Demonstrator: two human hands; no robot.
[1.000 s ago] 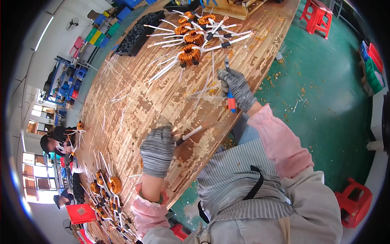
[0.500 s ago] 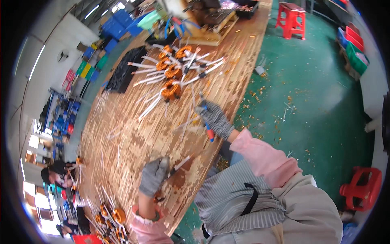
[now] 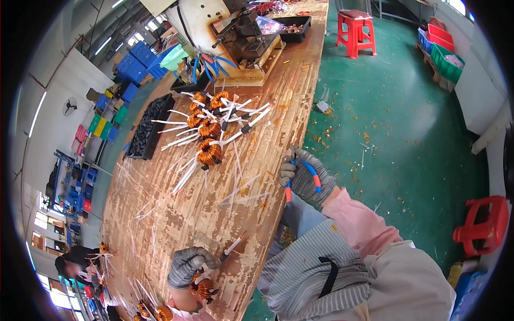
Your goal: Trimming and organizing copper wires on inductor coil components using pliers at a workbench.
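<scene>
Item one, as I view it from my remote post: a copper-wound ring coil (image 3: 202,289), on the near part of the worn wooden table (image 3: 176,214), just below and partly behind the gloved left hand (image 3: 187,266). Fingers of that hand: drawn together, seemingly clamped on a white lead (image 3: 198,262) of the coil; the exact contact is partly hidden from me. Beside them, a white lead with a black sleeve (image 3: 233,246) points away over the table, its far end bare and coppery. Item two: a hand tool with red and blue handles (image 3: 289,192), in the gloved right hand (image 3: 309,184) at the table's edge; fingers wrapped around it, handles spread. Item three: a cluster of like coils (image 3: 208,152), farther up the table, leads fanned out, near a black bin (image 3: 151,140) of small dark pieces. Handling notes, my judgement: coil compact, fairly heavy for its bulk, firm and ridged; leads light, springy, holding a bend; bare strands apt to splay; glove fabric should limit slipping. Best hold, I reckon: around the wound ring for carrying, or on the insulated lead near the ring for steadying, sparing the stripped end.
</scene>
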